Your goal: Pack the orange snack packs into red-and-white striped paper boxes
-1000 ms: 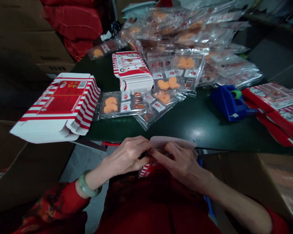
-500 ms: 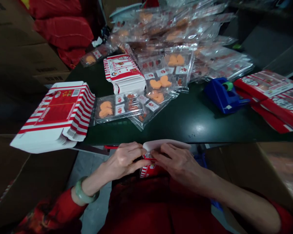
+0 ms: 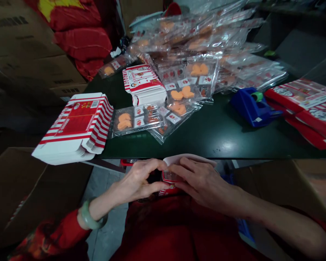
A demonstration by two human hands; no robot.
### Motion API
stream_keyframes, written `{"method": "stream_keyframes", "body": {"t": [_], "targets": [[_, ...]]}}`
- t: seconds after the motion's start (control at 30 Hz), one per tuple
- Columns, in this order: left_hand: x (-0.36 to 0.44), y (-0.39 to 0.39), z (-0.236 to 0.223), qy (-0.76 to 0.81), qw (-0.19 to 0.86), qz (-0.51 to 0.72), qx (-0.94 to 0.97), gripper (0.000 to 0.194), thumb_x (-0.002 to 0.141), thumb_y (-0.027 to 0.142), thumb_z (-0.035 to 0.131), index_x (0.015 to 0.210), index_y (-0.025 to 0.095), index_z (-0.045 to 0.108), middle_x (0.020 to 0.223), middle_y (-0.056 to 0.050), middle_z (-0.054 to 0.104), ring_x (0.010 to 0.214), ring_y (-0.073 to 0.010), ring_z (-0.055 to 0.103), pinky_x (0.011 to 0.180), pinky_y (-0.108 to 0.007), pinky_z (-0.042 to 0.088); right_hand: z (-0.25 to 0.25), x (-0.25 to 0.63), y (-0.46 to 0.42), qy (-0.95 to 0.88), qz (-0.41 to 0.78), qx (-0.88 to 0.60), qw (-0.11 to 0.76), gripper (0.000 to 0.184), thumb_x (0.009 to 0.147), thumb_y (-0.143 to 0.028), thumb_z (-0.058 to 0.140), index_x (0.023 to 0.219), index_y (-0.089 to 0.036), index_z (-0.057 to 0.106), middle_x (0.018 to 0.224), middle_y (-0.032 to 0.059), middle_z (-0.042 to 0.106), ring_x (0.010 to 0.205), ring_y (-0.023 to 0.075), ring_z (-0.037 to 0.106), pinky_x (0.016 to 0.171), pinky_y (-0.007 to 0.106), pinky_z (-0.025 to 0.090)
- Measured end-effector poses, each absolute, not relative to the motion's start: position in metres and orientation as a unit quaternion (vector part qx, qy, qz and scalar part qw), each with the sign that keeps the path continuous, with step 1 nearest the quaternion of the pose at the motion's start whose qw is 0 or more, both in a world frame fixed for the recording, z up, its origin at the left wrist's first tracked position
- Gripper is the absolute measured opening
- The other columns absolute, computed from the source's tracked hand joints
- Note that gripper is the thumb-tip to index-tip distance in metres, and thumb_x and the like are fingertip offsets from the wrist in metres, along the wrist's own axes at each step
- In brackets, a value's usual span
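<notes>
Both hands are at a red-and-white striped carton (image 3: 166,191) held at my lap, below the table's front edge. Its white flap (image 3: 175,158) stands up at the back, and something clear shows inside the opening. My left hand (image 3: 142,180) grips the carton's left side, thumb at the front and fingers at the flap. On the right, my right hand (image 3: 199,179) closes over the opening, its fingers bent at the flap and front edge. The hands cover much of the carton.
A stack of flat striped cartons (image 3: 73,125) lies at the table's left, with smaller folded cartons (image 3: 145,83) behind. Clear packs with orange pieces (image 3: 138,119) pile up toward the back. A blue tape dispenser (image 3: 254,107) stands near red windowed boxes (image 3: 304,96) at right.
My left fingers have moved up to the flap, and its thumb and fingers have spread wider around the carton. My right hand stays over the opening. The view has shifted slightly left.
</notes>
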State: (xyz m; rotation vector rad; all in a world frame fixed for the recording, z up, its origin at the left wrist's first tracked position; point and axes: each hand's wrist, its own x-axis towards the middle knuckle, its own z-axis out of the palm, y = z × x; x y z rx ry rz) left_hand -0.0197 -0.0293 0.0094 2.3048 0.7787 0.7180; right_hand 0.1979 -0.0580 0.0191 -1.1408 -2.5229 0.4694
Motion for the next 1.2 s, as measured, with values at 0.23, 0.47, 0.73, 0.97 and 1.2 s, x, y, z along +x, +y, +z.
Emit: {"method": "stream_keyframes", "body": {"t": [0.23,0.47,0.73,0.97,1.2], "targets": [[0.004,-0.053,-0.022,0.378,0.344,0.359,0.781,0.024,0.078,0.026,0.065,0.094,0.020,0.048,0.078,0.002,0.062,0.066,-0.0102,0.063,0.062,-0.020,0.052,0.047,0.207,-0.049,-0.837,0.312,-0.432,0.126,0.019,0.092,-0.021,0.047,0.085,-0.017,0.065,0.088,0.0060,0.065,0.086,0.0166,0.059,0.075,0.028,0.043],[0.007,-0.056,-0.031,0.373,0.365,0.364,0.772,0.036,0.076,0.026,0.067,0.105,0.021,0.046,0.080,0.001,0.067,0.069,-0.0120,0.067,0.066,-0.022,0.054,0.053,0.203,-0.032,-0.856,0.308,-0.416,0.018,0.006,0.081,-0.022,0.058,0.082,-0.018,0.063,0.081,0.0022,0.067,0.070,0.0155,0.059,0.058,0.024,0.032],[0.012,-0.060,-0.046,0.353,0.269,0.423,0.791,0.029,0.082,0.030,0.065,0.106,0.023,0.049,0.077,0.002,0.068,0.062,-0.0116,0.067,0.058,-0.019,0.053,0.036,0.213,-0.042,-0.850,0.301,-0.422,0.098,0.012,0.084,-0.012,0.050,0.080,-0.017,0.060,0.079,0.0025,0.065,0.068,0.0118,0.056,0.059,0.022,0.033],[0.016,-0.048,-0.022,0.263,0.260,0.361,0.857,0.019,0.087,0.032,0.058,0.101,0.019,0.053,0.082,-0.001,0.070,0.066,-0.0120,0.068,0.061,-0.020,0.053,0.021,0.239,-0.060,-0.889,0.227,-0.363,0.161,0.022,0.087,-0.014,0.047,0.067,-0.020,0.054,0.064,0.0000,0.059,0.056,0.0124,0.050,0.054,0.027,0.036],[0.018,-0.043,-0.010,0.240,0.260,0.313,0.881,0.018,0.091,0.033,0.052,0.102,0.019,0.053,0.081,-0.001,0.071,0.063,-0.0113,0.067,0.063,-0.021,0.053,0.009,0.247,-0.080,-0.875,0.173,-0.391,0.227,0.018,0.088,-0.015,0.048,0.072,-0.019,0.056,0.062,0.0001,0.060,0.055,0.0115,0.054,0.055,0.025,0.043]]}}
